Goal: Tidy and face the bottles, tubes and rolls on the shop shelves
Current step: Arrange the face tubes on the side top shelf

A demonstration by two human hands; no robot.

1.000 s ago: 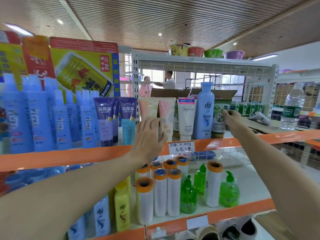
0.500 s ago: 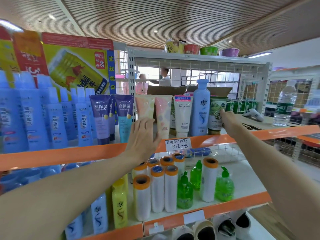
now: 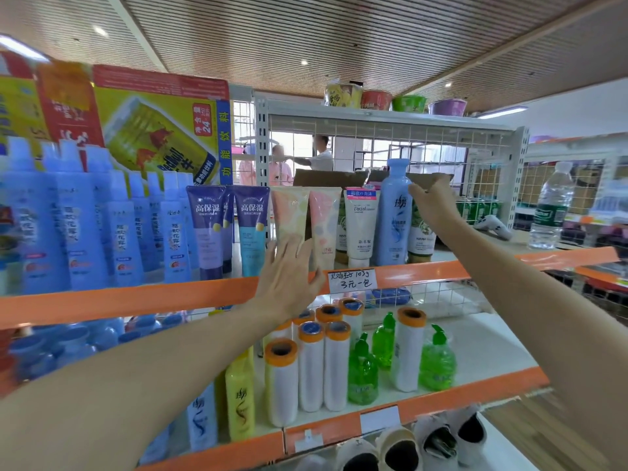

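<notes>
On the far left of the upper orange-edged metal shelf (image 3: 136, 299) stands a dense row of tall blue plastic spray bottles (image 3: 119, 229), labels outward, already faced. Next come two purple-and-teal squeeze tubes (image 3: 231, 229) standing on their caps at the shelf lip. The left hand (image 3: 289, 283) is raised flat before the pale peach-patterned tubes (image 3: 306, 215), fingers spread wide and holding nothing; its palm sits just in front of their lower ends, probably to press them back into line with their neighbours. Beside them a white facial-cleanser tube (image 3: 360, 226) stands upright above the handwritten white price tag (image 3: 351, 280). Further right, the right hand (image 3: 433, 205) reaches between the tall light-blue shampoo bottle (image 3: 394, 212) and the green-labelled tube (image 3: 421, 239) behind it; the fingers look curled, but whether they grip anything I cannot tell. It likely steadies or turns that tube forward. On the lower shelf, white film rolls with orange ends (image 3: 311, 365) and green pump bottles (image 3: 436, 362) stand loosely grouped, not yet straightened.
</notes>
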